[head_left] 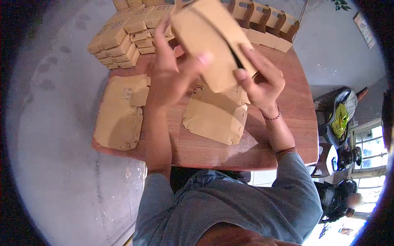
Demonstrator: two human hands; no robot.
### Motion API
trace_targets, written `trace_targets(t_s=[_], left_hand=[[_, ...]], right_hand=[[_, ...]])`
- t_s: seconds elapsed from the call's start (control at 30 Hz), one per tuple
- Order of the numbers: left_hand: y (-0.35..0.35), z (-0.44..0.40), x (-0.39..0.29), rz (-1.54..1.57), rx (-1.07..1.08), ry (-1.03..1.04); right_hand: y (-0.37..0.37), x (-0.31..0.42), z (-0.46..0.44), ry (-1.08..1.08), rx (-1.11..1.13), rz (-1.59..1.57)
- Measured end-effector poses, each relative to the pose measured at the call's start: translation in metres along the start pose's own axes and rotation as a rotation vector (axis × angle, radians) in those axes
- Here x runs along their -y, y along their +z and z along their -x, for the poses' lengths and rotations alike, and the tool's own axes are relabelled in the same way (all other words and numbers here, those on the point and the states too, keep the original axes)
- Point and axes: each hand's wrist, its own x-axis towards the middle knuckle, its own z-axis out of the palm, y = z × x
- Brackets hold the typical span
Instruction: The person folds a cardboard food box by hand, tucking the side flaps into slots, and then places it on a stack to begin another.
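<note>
A brown cardboard box (205, 43) is held up over the table, tilted, with a dark gap along its right-hand side. My left hand (172, 74) grips its left side, thumb across the face and fingers behind. On the lower right edge, beside the gap, my right hand (262, 80) pinches the cardboard between thumb and fingers. Beneath the box lies an unfolded cardboard piece (215, 117). Another flat stack or sheet of cardboard (119, 115) rests at the table's left, left of my left forearm.
Several folded boxes (119, 37) are stacked at the back left of the wooden table (293, 119). Several open cardboard carriers with cut-out handles (266, 39) stand in a row at the back right. Chairs (326, 160) and a person (338, 197) are off to the right.
</note>
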Motion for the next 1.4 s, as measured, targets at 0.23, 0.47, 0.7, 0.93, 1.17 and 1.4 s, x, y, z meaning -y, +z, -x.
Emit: trace_targets(t_s=[0.23, 0.47, 0.7, 0.93, 1.17, 1.4], left_hand=[[0.022, 0.002, -0.007, -0.498, 0.164, 0.363], [0.024, 0.000, -0.006, -0.680, 0.089, 0.475], [0.020, -0.005, 0.005, -0.523, 0.114, 0.562], [0.026, -0.003, 0.006, -0.551, 0.034, 0.537], [0.025, -0.003, 0.005, -0.558, 0.004, 0.566], [0.023, -0.004, 0.002, -0.488, 0.044, 0.539]], right_hand=[[-0.002, 0.019, -0.004, 0.359, -0.223, -0.142], [0.004, 0.025, -0.003, 0.385, -0.253, -0.255], [0.004, 0.025, -0.002, 0.375, -0.244, -0.211], [0.007, 0.024, 0.000, 0.398, -0.253, -0.293], [0.010, 0.022, 0.003, 0.401, -0.251, -0.324], [0.012, 0.022, 0.003, 0.358, -0.254, -0.289]])
